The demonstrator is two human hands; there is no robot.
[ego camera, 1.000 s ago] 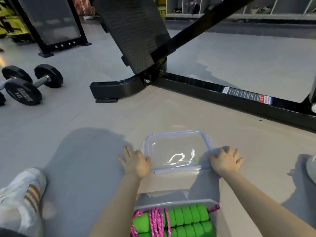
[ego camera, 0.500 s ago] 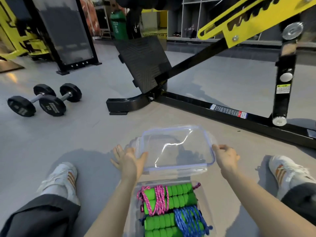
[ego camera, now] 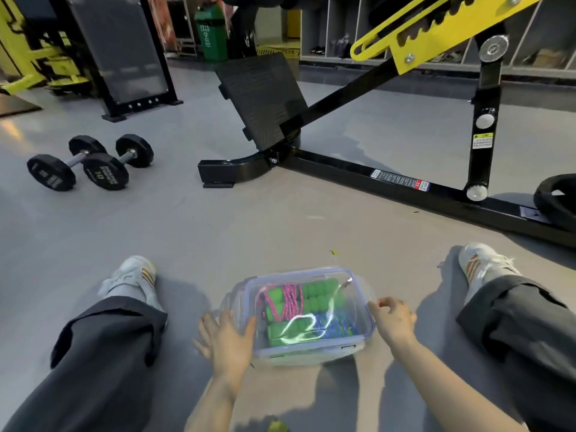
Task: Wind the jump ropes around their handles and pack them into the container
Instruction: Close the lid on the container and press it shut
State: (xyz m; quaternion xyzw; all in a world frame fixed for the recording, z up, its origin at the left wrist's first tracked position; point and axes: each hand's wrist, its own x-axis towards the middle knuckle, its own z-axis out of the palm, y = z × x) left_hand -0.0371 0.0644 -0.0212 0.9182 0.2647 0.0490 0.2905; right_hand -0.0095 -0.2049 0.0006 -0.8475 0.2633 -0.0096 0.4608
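- The floor (ego camera: 218, 229) is smooth, pale grey and a bit shiny, and the person sits right on it with legs spread, in dark trousers and white shoes with striped sides: the left shoe (ego camera: 131, 275) and the right shoe (ego camera: 480, 260).
- The clear plastic container (ego camera: 307, 358) sits on the floor between the legs, close to the body. Its see-through lid (ego camera: 361, 291) with a bluish rim lies on top.
- Through the lid you can see the jump ropes packed inside: the green foam handles (ego camera: 324, 296), a pink rope (ego camera: 291, 299) wound around the far pair and a blue rope (ego camera: 336, 324) on the near pair.
- The left hand (ego camera: 229, 341) is spread with fairly straight fingers against the container's left side, thumb lying on the lid's edge.
- The right hand (ego camera: 392, 319) is at the lid's right edge with fingers loosely curled. Honestly can't tell if it actually grips the rim or just touches it.
- A tiny yellow scrap (ego camera: 333, 252) lies on the floor just beyond the container.
- Further out it's clearly a gym. Two black dumbbells (ego camera: 90, 162) lie side by side on the far left.
- A black machine frame (ego camera: 389, 182) runs across the floor, with a tilted footplate (ego camera: 261, 98) and a yellow arm (ego camera: 436, 29) above.
- A black weight plate (ego camera: 558, 198) peeks in at the right edge.
- At the back there's a green bin (ego camera: 212, 35), open cubby shelves (ego camera: 343, 26) and a yellow rack (ego camera: 37, 57) off to the left.
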